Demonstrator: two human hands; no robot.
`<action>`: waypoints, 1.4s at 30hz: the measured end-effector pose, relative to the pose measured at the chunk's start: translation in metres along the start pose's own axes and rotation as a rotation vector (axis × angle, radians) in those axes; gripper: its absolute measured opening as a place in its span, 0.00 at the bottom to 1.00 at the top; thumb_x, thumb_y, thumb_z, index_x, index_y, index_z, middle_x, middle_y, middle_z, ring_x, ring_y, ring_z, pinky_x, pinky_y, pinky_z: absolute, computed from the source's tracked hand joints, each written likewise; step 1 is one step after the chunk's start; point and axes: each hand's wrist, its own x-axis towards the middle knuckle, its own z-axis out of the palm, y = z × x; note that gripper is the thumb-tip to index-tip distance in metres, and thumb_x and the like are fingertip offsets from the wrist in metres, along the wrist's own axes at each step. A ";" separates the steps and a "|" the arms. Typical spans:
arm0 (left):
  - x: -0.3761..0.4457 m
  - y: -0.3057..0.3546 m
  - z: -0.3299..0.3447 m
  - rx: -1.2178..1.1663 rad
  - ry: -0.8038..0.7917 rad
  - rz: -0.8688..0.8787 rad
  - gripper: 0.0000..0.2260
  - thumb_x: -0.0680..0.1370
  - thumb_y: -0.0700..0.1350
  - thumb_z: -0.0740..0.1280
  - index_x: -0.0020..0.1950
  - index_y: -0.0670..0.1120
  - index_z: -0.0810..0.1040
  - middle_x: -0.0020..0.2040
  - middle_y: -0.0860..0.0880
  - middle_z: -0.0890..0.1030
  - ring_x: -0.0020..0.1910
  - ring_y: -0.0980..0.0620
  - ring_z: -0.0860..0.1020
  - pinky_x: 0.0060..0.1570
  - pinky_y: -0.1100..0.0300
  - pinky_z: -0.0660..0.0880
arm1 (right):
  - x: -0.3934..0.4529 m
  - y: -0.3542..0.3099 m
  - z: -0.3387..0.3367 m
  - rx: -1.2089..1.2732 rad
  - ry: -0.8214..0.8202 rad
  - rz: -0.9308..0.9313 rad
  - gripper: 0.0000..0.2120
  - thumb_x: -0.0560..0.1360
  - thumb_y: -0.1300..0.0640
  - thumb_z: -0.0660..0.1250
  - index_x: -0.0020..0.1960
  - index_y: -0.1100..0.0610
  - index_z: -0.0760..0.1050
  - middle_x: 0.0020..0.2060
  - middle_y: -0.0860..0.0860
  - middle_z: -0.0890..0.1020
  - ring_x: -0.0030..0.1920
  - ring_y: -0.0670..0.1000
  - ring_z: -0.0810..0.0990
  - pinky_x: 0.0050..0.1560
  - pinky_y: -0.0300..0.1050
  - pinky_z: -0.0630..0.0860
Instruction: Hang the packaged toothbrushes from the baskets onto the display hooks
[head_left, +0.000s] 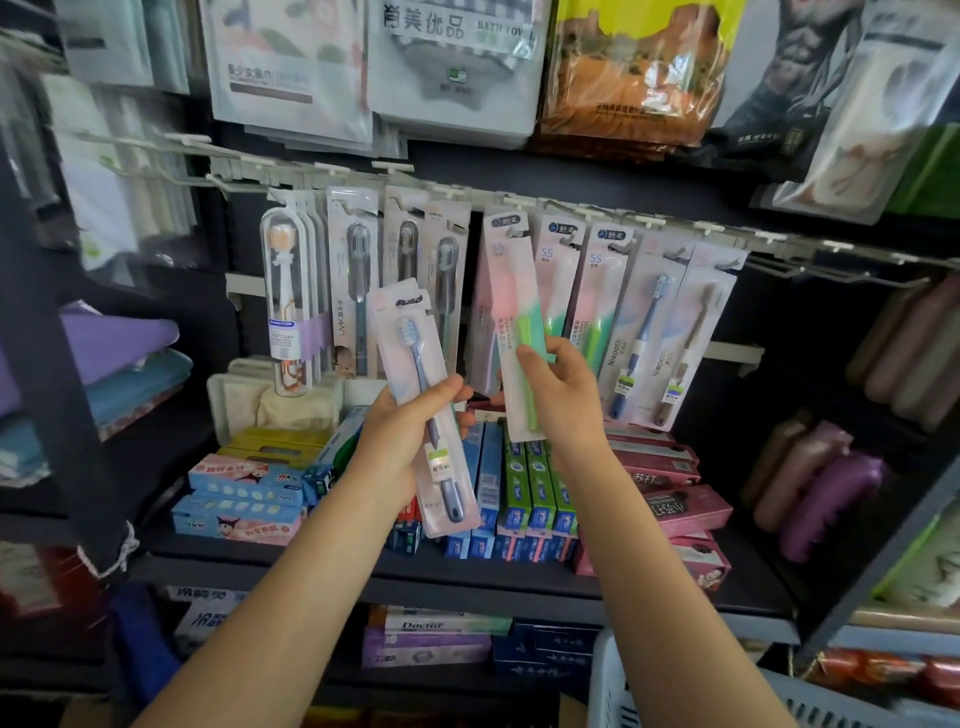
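Observation:
My left hand (410, 431) grips a packaged toothbrush with a blue handle (423, 395), held upright and tilted slightly left in front of the shelf. My right hand (558, 395) pinches the lower part of a pink-and-green toothbrush pack (514, 317), whose top reaches up to the row of white display hooks (519, 205). Several toothbrush packs (670, 332) hang along that hook rail. A white basket (613, 680) shows at the bottom edge, its contents hidden.
Toothpaste boxes (519, 499) fill the dark shelf below the hooks. Bare hooks (841, 273) stick out at the right end of the rail. Towel packs hang above, folded cloths lie left, and bottles (826, 493) lie right.

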 end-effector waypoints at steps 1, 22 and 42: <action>0.001 0.000 0.000 -0.001 -0.002 -0.001 0.06 0.78 0.40 0.72 0.54 0.46 0.81 0.47 0.44 0.86 0.41 0.46 0.82 0.37 0.60 0.81 | 0.000 0.003 0.000 -0.007 0.017 0.005 0.06 0.83 0.57 0.65 0.56 0.59 0.76 0.32 0.46 0.83 0.28 0.43 0.82 0.28 0.35 0.75; 0.030 -0.011 -0.026 0.026 0.029 -0.051 0.04 0.80 0.46 0.70 0.53 0.48 0.80 0.42 0.48 0.86 0.34 0.52 0.81 0.41 0.56 0.79 | 0.032 0.058 0.048 0.050 0.160 0.393 0.15 0.82 0.47 0.66 0.52 0.60 0.74 0.44 0.55 0.82 0.38 0.55 0.85 0.43 0.53 0.85; 0.033 -0.027 -0.024 0.116 0.064 -0.028 0.13 0.78 0.45 0.72 0.62 0.48 0.80 0.51 0.46 0.86 0.49 0.46 0.85 0.47 0.48 0.81 | -0.042 0.058 0.027 -0.124 -0.215 0.166 0.07 0.77 0.56 0.74 0.48 0.60 0.81 0.39 0.52 0.82 0.39 0.47 0.79 0.41 0.42 0.76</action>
